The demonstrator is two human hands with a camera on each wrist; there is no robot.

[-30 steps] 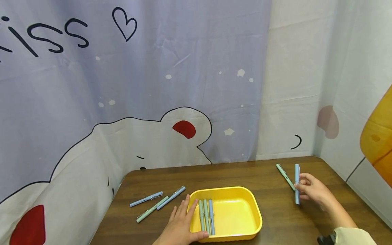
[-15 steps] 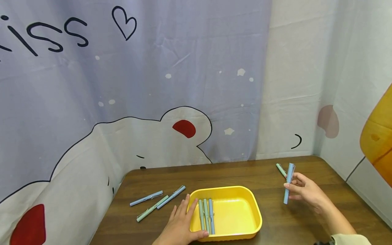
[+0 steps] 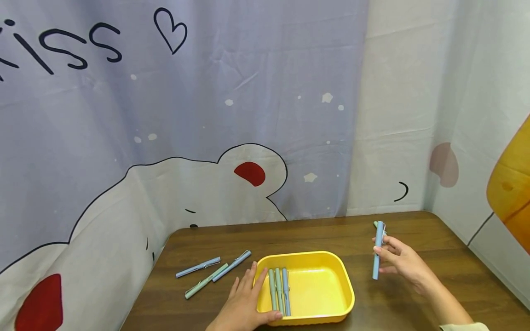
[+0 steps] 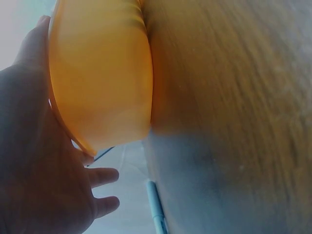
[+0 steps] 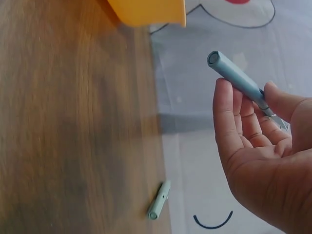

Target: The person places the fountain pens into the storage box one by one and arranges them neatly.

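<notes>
Between thumb and fingers, my right hand (image 3: pixel 403 264) pinches a blue pen (image 3: pixel 378 253) upright above the table's right side. The right wrist view shows the same blue pen (image 5: pixel 239 78) held clear of the wood. Partly hidden behind it lies a green pen (image 3: pixel 375 224), seen whole as a green pen (image 5: pixel 159 201) in the right wrist view. My left hand (image 3: pixel 245 301) rests with spread, straight fingers on the left rim of a yellow tray (image 3: pixel 320 320). Inside, along its left wall, two green pens (image 3: pixel 279 289) and one blue pen (image 3: pixel 286 292) lie side by side.
Left of the tray, a blue pen (image 3: pixel 198 267), a green pen (image 3: pixel 205 282) and another blue pen (image 3: pixel 232 266) lie on the wooden table (image 3: pixel 165 308). A printed curtain (image 3: pixel 232 197) hangs behind the table's back edge.
My right hand has carried the blue pen leftward from the table's right side, and it now covers more of the green pen. The left hand and the tray stay put.
</notes>
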